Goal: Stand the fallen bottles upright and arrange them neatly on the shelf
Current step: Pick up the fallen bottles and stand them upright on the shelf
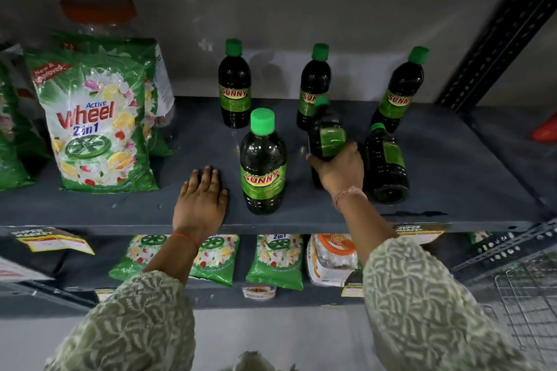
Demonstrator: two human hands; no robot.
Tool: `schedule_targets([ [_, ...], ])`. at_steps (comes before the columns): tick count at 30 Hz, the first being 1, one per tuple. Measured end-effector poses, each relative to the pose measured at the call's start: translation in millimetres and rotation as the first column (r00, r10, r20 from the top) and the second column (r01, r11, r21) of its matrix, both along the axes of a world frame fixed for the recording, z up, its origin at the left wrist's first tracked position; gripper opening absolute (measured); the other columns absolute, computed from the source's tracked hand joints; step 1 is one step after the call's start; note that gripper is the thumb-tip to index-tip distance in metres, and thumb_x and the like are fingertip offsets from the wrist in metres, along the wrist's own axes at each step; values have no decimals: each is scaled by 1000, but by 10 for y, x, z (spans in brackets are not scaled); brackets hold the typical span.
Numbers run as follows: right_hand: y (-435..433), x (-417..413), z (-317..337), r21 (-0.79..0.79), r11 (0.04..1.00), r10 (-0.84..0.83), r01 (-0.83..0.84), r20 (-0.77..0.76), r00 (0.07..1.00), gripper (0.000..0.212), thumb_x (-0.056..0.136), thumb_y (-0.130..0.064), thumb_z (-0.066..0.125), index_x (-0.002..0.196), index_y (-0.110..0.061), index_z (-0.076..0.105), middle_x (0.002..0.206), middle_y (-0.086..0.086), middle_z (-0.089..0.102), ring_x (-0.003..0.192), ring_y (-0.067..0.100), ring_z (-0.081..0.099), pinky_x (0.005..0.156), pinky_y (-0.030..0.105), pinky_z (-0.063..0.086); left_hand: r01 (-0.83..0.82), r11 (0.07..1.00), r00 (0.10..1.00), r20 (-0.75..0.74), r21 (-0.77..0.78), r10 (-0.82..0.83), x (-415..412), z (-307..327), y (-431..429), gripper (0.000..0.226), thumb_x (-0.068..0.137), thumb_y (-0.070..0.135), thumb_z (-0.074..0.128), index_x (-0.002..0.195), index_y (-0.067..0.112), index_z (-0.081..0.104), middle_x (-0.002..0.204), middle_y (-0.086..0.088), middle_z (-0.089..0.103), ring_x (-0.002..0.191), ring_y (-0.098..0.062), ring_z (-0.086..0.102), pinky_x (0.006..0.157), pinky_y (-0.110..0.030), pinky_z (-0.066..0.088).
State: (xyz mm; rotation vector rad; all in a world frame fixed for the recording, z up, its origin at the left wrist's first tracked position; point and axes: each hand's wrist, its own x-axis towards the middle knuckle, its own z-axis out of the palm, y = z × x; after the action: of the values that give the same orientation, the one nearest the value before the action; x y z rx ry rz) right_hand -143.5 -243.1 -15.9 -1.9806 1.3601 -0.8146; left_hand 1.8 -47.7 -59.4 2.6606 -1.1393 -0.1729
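Observation:
Several dark Sunny bottles with green caps are on the grey shelf (452,178). Three stand upright at the back: one on the left (234,84), one in the middle (313,84) and one on the right (399,90). A fourth upright bottle (263,163) stands near the front edge. My right hand (339,170) is shut on a tilted bottle (327,135), its cap pointing away from me. Another bottle (385,163) lies on its side just right of that hand. My left hand (202,199) rests flat on the shelf, left of the front bottle, fingers apart.
Green Wheel detergent bags (96,126) stand at the shelf's left, with an orange-lidded jar (99,13) behind them. The lower shelf holds more detergent bags (275,259) and a jar (331,259). A slotted metal upright (494,48) rises at right; a wire basket (530,304) sits at lower right.

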Motion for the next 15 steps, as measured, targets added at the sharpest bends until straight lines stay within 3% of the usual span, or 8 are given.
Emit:
schedule_targets([
  [3,134,-28,-154,-126,992,26,1,209,977,93,65,-41,78,133,3,32,130,22,50,112,39,44,98,47,38,-2,1000,1000,9,4,2,-5,-3,-3,54,97,31,25,146,10,13,158,-8,11,146,-27,6,120,-38,9],
  [6,152,-36,-220,-67,995,86,-70,271,959,99,63,-34,81,137,0,25,133,19,45,113,35,37,101,37,29,-2,1000,1000,10,10,2,0,-8,-5,54,97,31,25,146,11,12,158,-7,11,146,-26,6,120,-38,8],
  [8,128,-45,-236,-46,992,126,-118,289,949,96,62,-29,82,136,-3,26,130,17,45,114,27,35,100,29,28,-3,1000,1000,9,8,3,4,-11,-5,54,97,31,25,146,11,13,158,-7,11,146,-26,6,120,-38,9],
  [10,128,-31,-257,-44,993,121,-113,311,943,92,62,-25,83,134,-5,29,130,16,42,117,24,35,106,35,32,-3,1000,1000,5,-1,3,5,-11,-5,54,97,31,26,145,11,14,158,-7,12,146,-26,7,120,-39,9],
  [12,142,-2,-281,-51,997,73,-62,264,962,97,61,-28,83,136,-2,28,137,21,34,128,33,30,110,46,29,-2,1000,1000,2,-2,2,5,-9,-5,54,96,31,26,145,11,14,158,-7,12,146,-26,7,120,-38,10],
  [15,119,12,-268,-34,999,47,-41,214,976,103,56,-33,85,138,-5,28,135,20,36,128,34,33,108,45,32,-4,1000,1000,1,-2,4,5,-7,-6,54,97,31,26,146,12,13,158,-6,12,146,-26,7,120,-38,9],
])
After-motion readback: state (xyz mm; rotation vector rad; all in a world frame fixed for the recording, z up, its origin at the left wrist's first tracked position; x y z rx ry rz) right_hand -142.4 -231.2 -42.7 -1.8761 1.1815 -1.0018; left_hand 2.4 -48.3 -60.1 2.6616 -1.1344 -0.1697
